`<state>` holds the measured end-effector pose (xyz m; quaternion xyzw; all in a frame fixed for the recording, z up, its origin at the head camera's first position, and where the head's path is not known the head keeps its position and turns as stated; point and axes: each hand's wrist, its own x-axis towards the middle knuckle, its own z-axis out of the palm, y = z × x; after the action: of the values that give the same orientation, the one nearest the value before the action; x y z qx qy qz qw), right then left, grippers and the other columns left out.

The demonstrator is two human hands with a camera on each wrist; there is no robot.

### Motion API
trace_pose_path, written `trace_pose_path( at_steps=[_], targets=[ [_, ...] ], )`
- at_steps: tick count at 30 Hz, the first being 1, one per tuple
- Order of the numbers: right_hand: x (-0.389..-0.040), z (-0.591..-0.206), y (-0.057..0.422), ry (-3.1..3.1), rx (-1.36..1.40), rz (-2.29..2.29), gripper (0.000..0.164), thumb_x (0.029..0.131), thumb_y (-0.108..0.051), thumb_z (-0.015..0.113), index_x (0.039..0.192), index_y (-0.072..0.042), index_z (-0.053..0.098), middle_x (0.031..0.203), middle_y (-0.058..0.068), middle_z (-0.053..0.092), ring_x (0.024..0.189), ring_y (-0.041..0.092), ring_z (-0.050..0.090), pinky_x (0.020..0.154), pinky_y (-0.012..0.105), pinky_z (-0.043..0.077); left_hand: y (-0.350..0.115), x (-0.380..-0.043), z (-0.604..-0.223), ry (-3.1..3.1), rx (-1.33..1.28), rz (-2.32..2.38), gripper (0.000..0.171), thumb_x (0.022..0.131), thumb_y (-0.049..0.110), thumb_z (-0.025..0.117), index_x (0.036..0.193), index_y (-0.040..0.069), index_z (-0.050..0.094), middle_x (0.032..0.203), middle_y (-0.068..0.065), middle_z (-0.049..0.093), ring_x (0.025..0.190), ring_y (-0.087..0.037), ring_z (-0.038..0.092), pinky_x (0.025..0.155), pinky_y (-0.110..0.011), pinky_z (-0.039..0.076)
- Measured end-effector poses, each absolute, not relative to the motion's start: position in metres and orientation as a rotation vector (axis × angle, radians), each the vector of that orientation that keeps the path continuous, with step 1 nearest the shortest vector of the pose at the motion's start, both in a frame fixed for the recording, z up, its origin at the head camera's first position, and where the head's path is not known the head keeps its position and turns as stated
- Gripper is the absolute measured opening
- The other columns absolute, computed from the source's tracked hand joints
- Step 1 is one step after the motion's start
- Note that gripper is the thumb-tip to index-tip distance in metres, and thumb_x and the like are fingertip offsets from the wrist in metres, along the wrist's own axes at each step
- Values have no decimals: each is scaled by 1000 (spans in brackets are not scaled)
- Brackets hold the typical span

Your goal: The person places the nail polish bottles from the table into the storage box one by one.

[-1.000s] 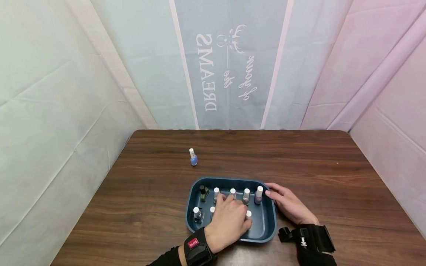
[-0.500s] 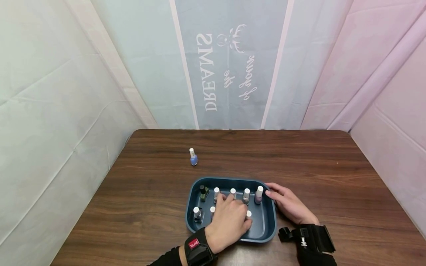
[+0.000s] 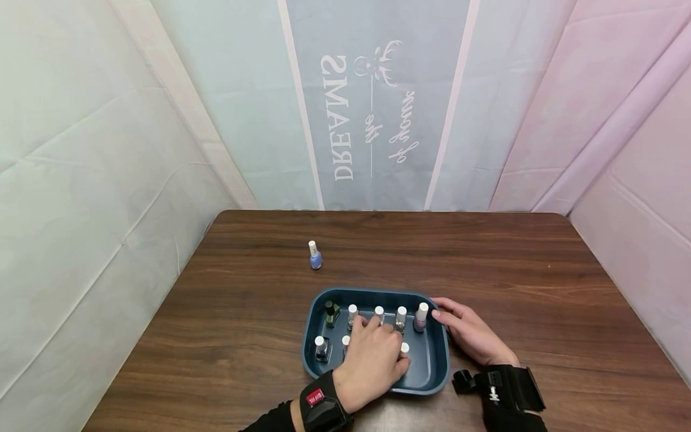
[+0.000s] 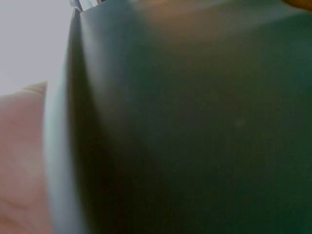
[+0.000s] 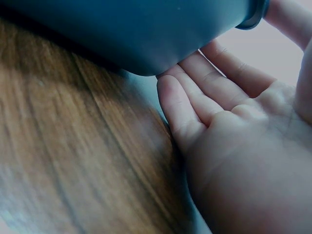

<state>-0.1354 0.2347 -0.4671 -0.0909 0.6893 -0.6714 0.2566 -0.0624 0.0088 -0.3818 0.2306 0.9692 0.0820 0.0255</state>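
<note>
A dark blue tray holds several small nail polish bottles, most with white caps. One green bottle with a dark cap stands in its far left corner, and a lilac bottle near the right end. My left hand reaches over the near rim, fingers bent down among the bottles; its fingertips are hidden, so I cannot tell what they hold. At the right end, my right hand grips the tray, thumb at the rim. The right wrist view shows its fingers against the outer wall.
A blue-violet nail polish bottle with a white cap stands on the wooden table beyond the tray. Curtains hang behind the table and along both sides. The tray's blurred surface nearly fills the left wrist view.
</note>
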Motion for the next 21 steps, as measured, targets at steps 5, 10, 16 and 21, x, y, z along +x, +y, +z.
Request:
trace_pose_path(
  at_steps=[5,10,16,21],
  targets=[
    [-135,-467,234,1844,-259,-1837,48,101,-25,50,138,5,41,126,1,56,111,4,55,93,19,46,8,-61,-380,2985,696,250,21,81,40,74,77,20,72,82,4,67,80,-15,53,88,-49,38],
    [-135,-466,234,1874,-249,-1812,49,101,-26,50,138,4,42,127,4,55,111,5,54,93,18,45,6,-58,-379,3002,693,235,23,80,43,75,80,20,72,88,4,68,85,-15,55,89,-49,38],
    [-135,-465,233,1875,-248,-1808,49,100,-26,50,138,4,42,127,5,55,111,6,54,93,19,45,2,-52,-374,3030,699,227,26,80,44,74,76,19,70,83,5,66,85,-14,55,92,-49,37],
    [-135,-465,233,1867,-238,-1802,50,101,-27,50,139,5,40,127,4,57,111,6,55,93,18,45,-1,-47,-364,3054,696,218,29,79,46,75,77,18,71,83,5,66,84,-14,54,92,-49,36]
  ],
)
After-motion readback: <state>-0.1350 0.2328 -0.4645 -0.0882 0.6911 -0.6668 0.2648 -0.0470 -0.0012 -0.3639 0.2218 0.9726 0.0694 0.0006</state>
